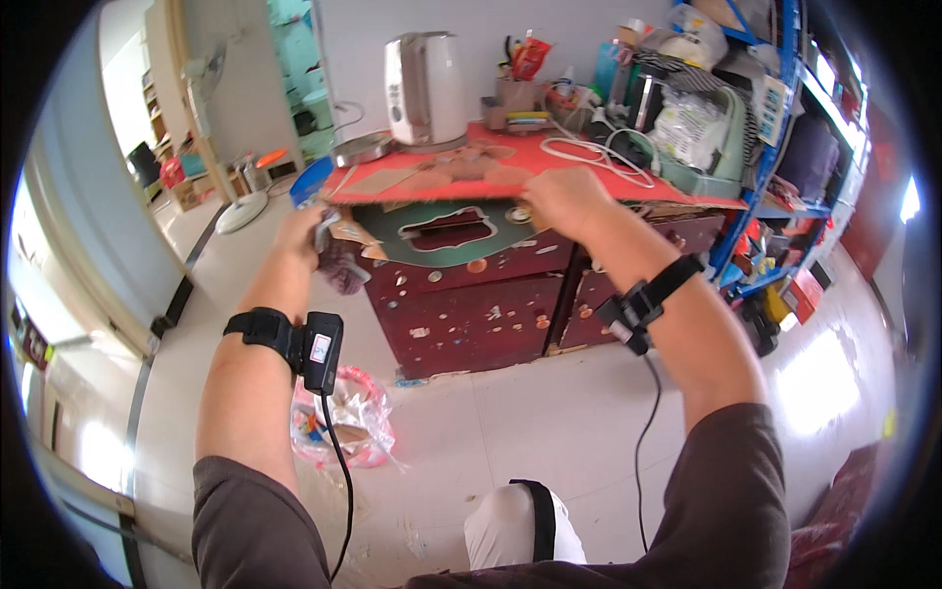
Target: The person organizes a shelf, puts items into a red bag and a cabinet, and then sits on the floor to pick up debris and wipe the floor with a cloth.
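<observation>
Hands are recorded at the front edge of a dark red cabinet (471,319) whose worktop is covered by a red sheet (461,172). Right hand (567,201), at 12 o'clock of the view, is laid on the sheet's front edge; its fingers are curled over that edge and pressed together on it, and the edge is seen lifted clear of the cabinet top. Left hand (309,231), at 10 o'clock, is closed around a crumpled dark cloth (339,263) at the sheet's left corner, the fingers wrapped about the cloth. Beneath the raised sheet a green panel with a cut-out (451,231) is exposed. On the worktop, at 11 o'clock of the right hand, a white electric kettle (425,88) is stood; at 1 o'clock a coiled white cable (594,152) is laid. Blue shelving (775,137) packed with bags is noted at 3 o'clock of the cabinet. A pink-and-clear plastic bag (348,422) is noted on the floor (549,412) below the left forearm. Black wrist straps with cables are worn on both forearms.
</observation>
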The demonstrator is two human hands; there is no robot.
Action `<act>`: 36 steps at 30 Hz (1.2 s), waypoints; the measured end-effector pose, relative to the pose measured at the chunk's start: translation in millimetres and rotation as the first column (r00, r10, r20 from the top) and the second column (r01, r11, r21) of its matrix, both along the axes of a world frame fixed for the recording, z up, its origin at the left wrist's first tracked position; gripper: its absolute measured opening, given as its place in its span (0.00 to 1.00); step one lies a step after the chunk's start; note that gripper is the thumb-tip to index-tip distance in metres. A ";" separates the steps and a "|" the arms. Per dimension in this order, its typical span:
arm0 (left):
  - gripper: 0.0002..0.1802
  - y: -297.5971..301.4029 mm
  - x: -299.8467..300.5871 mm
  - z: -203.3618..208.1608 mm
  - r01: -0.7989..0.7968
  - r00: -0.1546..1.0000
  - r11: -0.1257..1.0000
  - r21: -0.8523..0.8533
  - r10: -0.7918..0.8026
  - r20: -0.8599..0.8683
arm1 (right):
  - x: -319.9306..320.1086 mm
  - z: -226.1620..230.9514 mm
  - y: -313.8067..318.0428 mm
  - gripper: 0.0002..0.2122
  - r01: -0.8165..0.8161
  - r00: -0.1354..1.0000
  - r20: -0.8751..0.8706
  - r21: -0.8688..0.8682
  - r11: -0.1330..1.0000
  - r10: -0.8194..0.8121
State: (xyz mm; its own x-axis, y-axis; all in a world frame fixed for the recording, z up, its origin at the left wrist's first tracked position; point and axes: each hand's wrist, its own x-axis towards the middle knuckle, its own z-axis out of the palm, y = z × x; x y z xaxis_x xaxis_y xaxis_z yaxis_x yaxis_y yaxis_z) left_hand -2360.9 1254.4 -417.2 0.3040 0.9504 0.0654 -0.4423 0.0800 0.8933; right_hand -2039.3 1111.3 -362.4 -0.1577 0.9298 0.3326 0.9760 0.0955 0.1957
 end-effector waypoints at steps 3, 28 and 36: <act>0.07 15.7 -3.1 -9.6 -0.055 0.997 0.995 -0.084 0.059 0.047 | -10.2 -24.6 -29.2 0.20 -0.315 0.928 -0.109 0.277 0.907 0.356; 0.14 -153.1 12.8 -50.3 -0.134 0.617 0.688 0.713 0.621 -0.483 | -47.2 -80.2 12.6 0.16 -0.312 0.942 0.075 0.549 0.775 0.326; 0.14 -182.4 22.1 -96.0 0.021 0.684 0.850 0.527 0.372 -0.628 | -65.6 -67.4 43.5 0.08 0.020 0.997 -0.076 0.323 0.946 0.005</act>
State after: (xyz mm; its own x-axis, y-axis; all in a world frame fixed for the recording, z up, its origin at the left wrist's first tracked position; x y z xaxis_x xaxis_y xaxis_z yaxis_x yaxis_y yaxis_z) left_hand -2338.8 1072.1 -513.2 0.2756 0.8965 0.3470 0.3511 -0.4299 0.8318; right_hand -2104.9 1154.9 -429.7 -0.1140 0.7714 0.6260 0.9894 0.0315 0.1414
